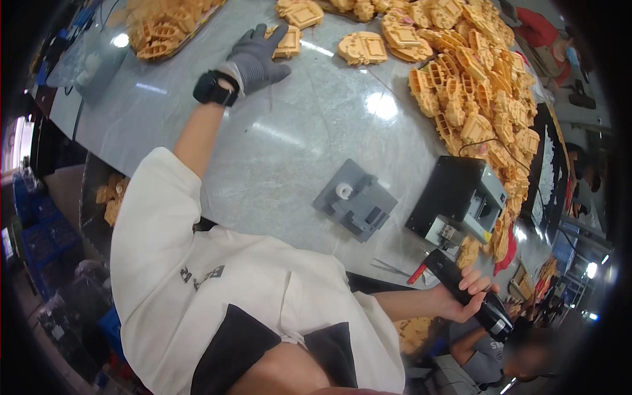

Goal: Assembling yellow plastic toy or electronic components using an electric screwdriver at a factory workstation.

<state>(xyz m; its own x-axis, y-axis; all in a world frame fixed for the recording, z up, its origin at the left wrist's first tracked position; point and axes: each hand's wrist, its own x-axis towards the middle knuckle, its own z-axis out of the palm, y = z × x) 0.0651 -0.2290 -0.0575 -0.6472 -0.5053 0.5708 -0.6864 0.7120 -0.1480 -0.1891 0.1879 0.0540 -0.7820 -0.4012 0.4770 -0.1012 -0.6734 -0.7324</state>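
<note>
My left hand point(257, 60), in a grey glove with a black band at the wrist, reaches to the far side of the table. Its fingers are spread and its thumb stands apart, over the edge of a yellow moulded part point(288, 43); whether they touch it I cannot tell. My bare right hand point(464, 297) is wrapped round a black cylindrical handheld tool point(488, 315) at the lower right. Between the hands a grey fixture block point(355, 199) with a white round piece point(343, 191) lies on the table. Beside it stands a black and grey bench device point(454, 197).
A large heap of yellow parts point(461, 85) covers the right side, and another pile point(164, 29) lies far left. Single parts point(363, 49) lie near the heap. A slim tool with a red handle point(417, 274) is by the near edge. Another person point(484, 355) is at lower right.
</note>
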